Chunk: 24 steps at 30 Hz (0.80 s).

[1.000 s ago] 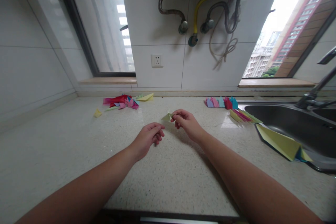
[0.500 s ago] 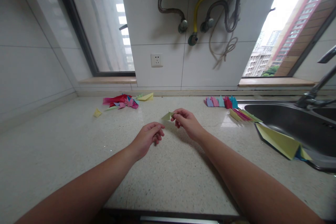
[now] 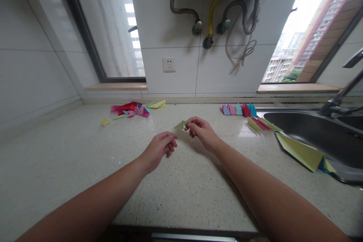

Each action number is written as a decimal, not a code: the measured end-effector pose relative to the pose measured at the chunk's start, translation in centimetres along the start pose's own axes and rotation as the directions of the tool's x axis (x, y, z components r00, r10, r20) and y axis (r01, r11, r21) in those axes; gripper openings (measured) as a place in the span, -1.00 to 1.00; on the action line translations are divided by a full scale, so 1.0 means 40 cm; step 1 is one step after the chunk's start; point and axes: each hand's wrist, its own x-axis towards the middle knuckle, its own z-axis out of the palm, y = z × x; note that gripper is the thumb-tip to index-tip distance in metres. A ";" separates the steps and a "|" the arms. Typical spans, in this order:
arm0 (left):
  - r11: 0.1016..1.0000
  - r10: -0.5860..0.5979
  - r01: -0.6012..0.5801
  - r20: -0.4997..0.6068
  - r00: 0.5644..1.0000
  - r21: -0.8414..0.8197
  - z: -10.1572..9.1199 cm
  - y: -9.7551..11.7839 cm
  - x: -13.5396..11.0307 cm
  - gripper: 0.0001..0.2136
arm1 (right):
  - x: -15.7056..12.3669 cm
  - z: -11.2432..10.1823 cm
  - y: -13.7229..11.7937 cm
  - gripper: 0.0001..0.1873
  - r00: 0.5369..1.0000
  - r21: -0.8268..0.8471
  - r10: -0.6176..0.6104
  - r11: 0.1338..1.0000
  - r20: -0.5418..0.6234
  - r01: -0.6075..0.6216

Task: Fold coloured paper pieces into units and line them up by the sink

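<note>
The right hand (image 3: 202,132) pinches a small folded paper (image 3: 180,125) between its fingers, over the desk (image 3: 170,196). Near these, the left hand (image 3: 158,149) has its fingers loosely curled. Well right of the pinching fingers is a sink (image 3: 306,128), a yellow sheet (image 3: 302,152) lying along its rim.

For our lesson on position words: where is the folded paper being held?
In the head view's centre, the pale green folded paper is pinched in the right hand, beyond the left hand.
</note>
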 end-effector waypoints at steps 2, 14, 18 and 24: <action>1.000 0.006 -0.006 0.003 1.000 -0.001 -0.001 -0.002 0.000 -0.76 | 0.001 -0.001 0.001 -0.79 1.000 0.002 -0.004 1.000 0.003 0.004; 0.999 0.003 -0.003 0.002 1.000 -0.035 0.000 -0.002 0.002 -0.74 | -0.003 0.000 -0.003 -0.77 1.000 -0.036 0.004 0.999 0.013 -0.004; 0.997 -0.003 0.004 0.017 1.000 -0.073 -0.002 -0.001 0.003 -0.67 | -0.005 0.001 -0.003 -0.75 0.999 -0.113 -0.012 0.993 0.050 0.018; 0.998 -0.019 0.023 0.066 0.998 -0.057 -0.003 0.001 0.002 -0.60 | -0.009 0.004 -0.002 -0.74 0.995 -0.162 0.000 0.987 0.100 0.017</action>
